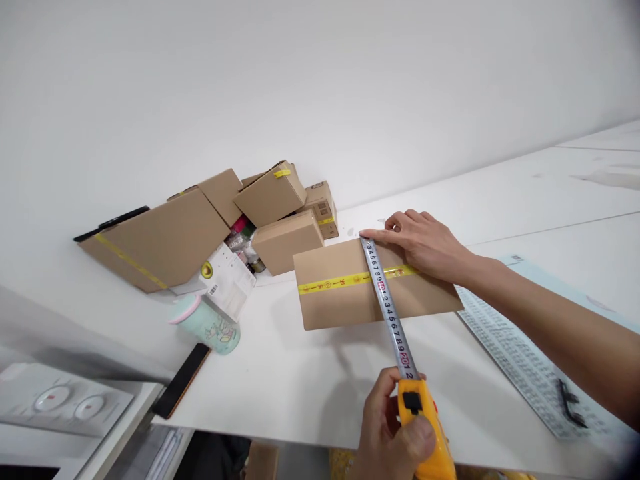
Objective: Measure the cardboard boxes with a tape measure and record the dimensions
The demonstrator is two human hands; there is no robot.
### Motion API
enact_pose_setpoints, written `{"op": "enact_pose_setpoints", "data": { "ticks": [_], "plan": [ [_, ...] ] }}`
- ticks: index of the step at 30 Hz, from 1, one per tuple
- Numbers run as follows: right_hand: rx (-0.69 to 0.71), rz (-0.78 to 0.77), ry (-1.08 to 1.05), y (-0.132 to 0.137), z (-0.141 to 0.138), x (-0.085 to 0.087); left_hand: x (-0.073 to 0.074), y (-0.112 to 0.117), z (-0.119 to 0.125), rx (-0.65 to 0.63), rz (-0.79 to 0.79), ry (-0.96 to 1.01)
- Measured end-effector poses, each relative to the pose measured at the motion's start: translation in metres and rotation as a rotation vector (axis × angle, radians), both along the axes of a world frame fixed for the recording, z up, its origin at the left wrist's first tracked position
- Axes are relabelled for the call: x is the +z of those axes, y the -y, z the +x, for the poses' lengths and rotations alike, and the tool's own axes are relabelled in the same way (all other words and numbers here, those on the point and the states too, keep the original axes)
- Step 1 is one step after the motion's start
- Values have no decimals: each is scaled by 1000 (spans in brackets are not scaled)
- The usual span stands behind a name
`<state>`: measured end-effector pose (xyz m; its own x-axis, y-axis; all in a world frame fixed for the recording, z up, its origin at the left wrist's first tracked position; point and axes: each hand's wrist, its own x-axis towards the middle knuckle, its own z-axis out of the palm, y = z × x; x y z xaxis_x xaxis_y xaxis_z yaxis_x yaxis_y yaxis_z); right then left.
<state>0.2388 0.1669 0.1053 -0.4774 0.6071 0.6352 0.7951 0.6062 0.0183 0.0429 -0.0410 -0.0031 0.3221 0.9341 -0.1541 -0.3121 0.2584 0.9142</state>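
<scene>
A cardboard box (340, 303) with yellow printed tape along its top sits on the white table. Across its top runs the metal blade (385, 297) of a tape measure, its numbers facing up. My right hand (425, 243) lies over the box's far edge, index finger stretched to the blade's end and the other fingers bent. Below the near edge, my left hand (393, 433) is closed around the yellow tape measure case (434, 440), with the thumb on its side near the black lock button. The blade spans from the case past the near edge of the box.
More cardboard boxes (287, 243) are piled against the wall at left, one large box (165, 233) leaning there. A mint tumbler (213, 327) stands near the table's left edge. Under my right forearm lies a light-blue printed mat (525, 353) with a small black object (570, 403).
</scene>
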Motion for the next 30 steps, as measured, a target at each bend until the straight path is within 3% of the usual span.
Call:
{"op": "enact_pose_setpoints", "data": {
  "ticks": [10, 19, 23, 27, 30],
  "plan": [
    [35, 23, -3, -1, 3, -1, -18, -4, 13, 54, 47, -164],
    [49, -16, -58, -1, 2, -5, -27, -5, 11, 41, 51, -144],
    [-34, -41, -147, 11, -2, -7, -23, 6, 12, 76, 45, -48],
    [-88, 32, -147, 38, -10, -24, -17, 22, 7, 173, 53, 13],
    [-55, 61, -143, 60, -18, -52, -15, 24, -3, 128, -100, -50]
  ]
}}
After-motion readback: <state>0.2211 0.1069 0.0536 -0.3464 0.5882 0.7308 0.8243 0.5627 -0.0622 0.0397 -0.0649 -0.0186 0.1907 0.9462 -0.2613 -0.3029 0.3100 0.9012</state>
